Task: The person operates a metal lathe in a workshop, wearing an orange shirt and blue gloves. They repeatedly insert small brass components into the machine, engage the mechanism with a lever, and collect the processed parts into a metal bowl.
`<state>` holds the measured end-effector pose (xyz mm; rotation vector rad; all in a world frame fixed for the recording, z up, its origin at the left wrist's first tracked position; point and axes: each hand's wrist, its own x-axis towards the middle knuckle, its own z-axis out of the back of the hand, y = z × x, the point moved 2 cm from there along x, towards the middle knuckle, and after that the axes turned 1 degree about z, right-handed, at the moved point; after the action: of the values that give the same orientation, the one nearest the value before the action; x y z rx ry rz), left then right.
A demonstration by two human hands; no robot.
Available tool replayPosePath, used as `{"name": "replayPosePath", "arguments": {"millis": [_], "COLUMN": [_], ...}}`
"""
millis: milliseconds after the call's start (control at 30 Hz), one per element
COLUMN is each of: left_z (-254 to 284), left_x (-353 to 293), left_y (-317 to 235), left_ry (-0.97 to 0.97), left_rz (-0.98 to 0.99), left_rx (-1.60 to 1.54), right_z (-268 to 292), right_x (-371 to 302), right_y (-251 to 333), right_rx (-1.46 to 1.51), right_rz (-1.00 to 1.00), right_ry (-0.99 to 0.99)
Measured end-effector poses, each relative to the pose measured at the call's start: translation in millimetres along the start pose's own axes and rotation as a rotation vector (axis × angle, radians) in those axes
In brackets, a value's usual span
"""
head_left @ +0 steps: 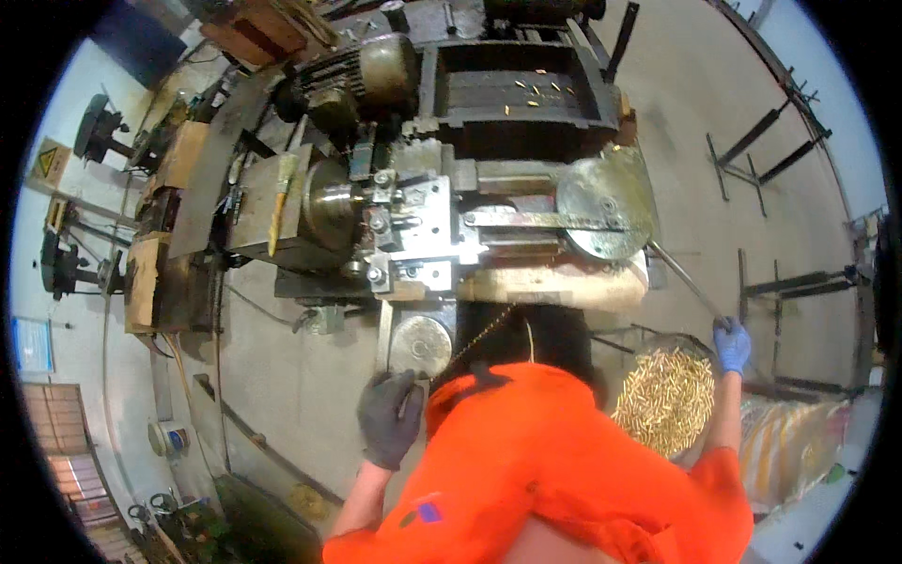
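Note:
My right hand (730,345), in a blue glove, is closed round the end of a metal lever (683,278). This rod slants up to the round metal disc (606,209) on the lathe's right side. A flat bar (540,220) links the disc to the steel tool block (427,221), which faces the chuck (331,200). My left hand (390,420), dark-gloved, has curled fingers beside a round metal plate (420,345) at the machine's front; what lies in them is hidden. Close by, a thin brass-coloured strand (484,334) runs up towards the machine.
A basin of small brass-coloured parts (665,399) stands beside my right forearm. Several similar pieces lie in the dark metal tray (512,85) behind the lathe. A brush (280,207) rests on the headstock, near a motor (366,80). Metal stands (756,155) occupy the right side.

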<state>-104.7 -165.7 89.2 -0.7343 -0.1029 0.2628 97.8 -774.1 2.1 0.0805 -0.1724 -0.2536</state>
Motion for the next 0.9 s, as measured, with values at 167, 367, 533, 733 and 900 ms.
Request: {"name": "replayPosePath", "arguments": {"millis": [167, 367, 533, 733, 900], "left_z": [-45, -126, -165, -124, -112], "left_x": [-5, 5, 27, 6, -67], "left_y": [-5, 93, 105, 122, 181], "left_ry": [0.329, 0.296, 0.288, 0.478, 0.572], "left_rz": [0.077, -0.03, 0.028, 0.321, 0.544], "left_rx": [-0.074, 0.334, 0.169, 0.217, 0.44], "right_z": [0, -20, -20, -22, -16], "right_x": [-8, -7, -4, -10, -15], "right_y": [-88, -124, -120, -125, -116], "right_rx": [-0.275, -0.291, -0.266, -0.301, -0.348], "right_rz": [-0.144, -0.21, -0.265, -0.234, -0.217], "right_ry": [0.14, 0.08, 0.121, 0.069, 0.09]}}
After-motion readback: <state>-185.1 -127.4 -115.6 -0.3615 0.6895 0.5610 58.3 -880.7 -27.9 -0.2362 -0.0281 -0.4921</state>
